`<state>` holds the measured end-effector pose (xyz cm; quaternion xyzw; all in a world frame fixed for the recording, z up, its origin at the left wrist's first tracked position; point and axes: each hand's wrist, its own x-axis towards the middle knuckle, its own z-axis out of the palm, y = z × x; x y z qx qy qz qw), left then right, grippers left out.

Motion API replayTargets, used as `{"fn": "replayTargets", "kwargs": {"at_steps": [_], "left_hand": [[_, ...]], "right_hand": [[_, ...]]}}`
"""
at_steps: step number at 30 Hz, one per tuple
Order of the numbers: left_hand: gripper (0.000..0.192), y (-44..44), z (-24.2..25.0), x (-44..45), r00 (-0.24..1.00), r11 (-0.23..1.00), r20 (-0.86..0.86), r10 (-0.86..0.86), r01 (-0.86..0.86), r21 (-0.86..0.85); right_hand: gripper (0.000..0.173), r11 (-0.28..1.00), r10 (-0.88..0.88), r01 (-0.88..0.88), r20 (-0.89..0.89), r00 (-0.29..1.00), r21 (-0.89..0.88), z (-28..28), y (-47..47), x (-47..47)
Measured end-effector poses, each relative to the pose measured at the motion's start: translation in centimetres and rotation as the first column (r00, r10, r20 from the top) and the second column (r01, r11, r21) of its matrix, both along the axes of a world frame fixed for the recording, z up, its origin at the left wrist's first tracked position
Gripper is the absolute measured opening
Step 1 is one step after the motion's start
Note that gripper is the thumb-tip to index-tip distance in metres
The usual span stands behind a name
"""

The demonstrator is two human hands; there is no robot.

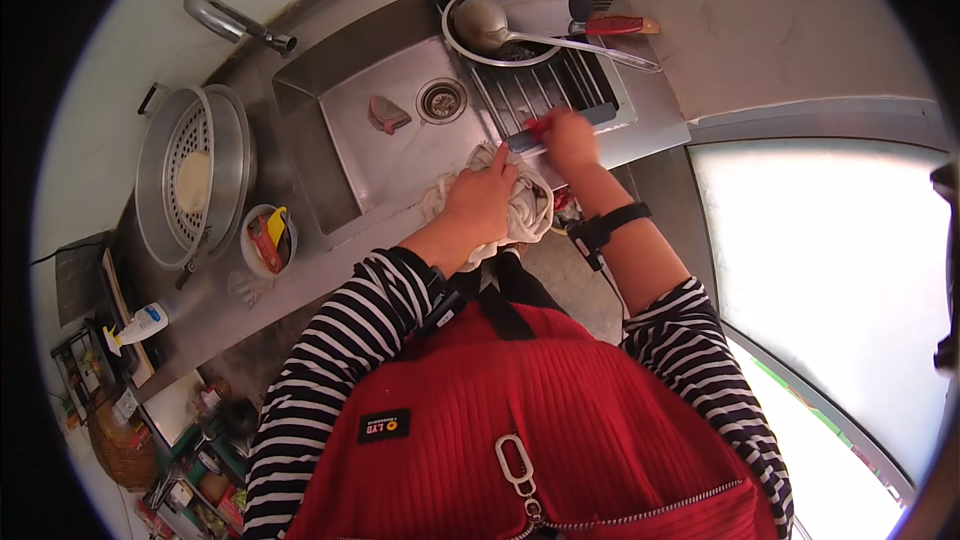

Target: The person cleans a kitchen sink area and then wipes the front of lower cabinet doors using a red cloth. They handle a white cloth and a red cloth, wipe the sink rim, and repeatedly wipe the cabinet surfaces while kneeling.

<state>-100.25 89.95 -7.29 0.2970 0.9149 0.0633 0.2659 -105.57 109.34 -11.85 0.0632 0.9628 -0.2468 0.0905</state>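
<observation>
My left hand (478,199) grips a bunched, off-white cloth (531,202) at the sink's front edge. Its index finger stretches towards the grey end of a drying rack (559,94). Just to the right, my right hand (574,142) is closed at the rack's near end bar. A small red object (537,126) shows at its fingers, too blurred to name exactly. Beyond both hands lies the stainless-steel sink basin (390,165), with a drain strainer (442,100) and a folded grey-and-pink cloth (388,114) on its floor.
On the rack rest a metal bowl (455,34) with a ladle (481,22) and a cleaver (538,12). A faucet (240,24) arches over the back left. At left stand a large pot with a perforated steamer (184,142), a cup of peelers (268,240) and a spray bottle (142,324).
</observation>
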Motion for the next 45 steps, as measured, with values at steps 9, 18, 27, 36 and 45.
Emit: {"fn": "replayTargets", "kwargs": {"at_steps": [9, 18, 27, 36, 45], "left_hand": [[0.062, -0.3, -0.4, -0.1, 0.999, 0.999, -0.029, -0.020, 0.021, 0.026], [0.064, -0.2, -0.2, -0.1, 1.000, 1.000, 0.008, -0.014, 0.014, 0.004], [0.061, 0.0, 0.0, -0.1, 0.999, 0.998, 0.021, 0.025, -0.026, 0.050], [0.060, 0.0, -0.2, -0.1, 0.999, 0.999, 0.042, 0.034, -0.035, 0.035], [0.062, 0.1, 0.1, -0.1, 0.999, 0.999, 0.040, 0.036, -0.038, 0.034]], "right_hand": [[0.018, 0.409, -0.514, 0.079, -0.158, 0.843, -0.909, 7.8, 5.0, -1.0], [0.036, 0.712, -0.569, 0.377, -0.172, 0.804, -0.592, -1.7, 4.8, 6.8], [0.028, 0.995, -0.064, 0.028, -0.375, 0.925, -0.099, -2.3, -0.8, 5.6], [0.017, 0.939, -0.343, 0.303, -0.470, 0.813, -0.161, -1.3, 1.5, 2.8], [0.007, 0.985, -0.022, -0.024, -0.267, 0.964, -0.169, -2.3, 3.4, 1.3]]}}
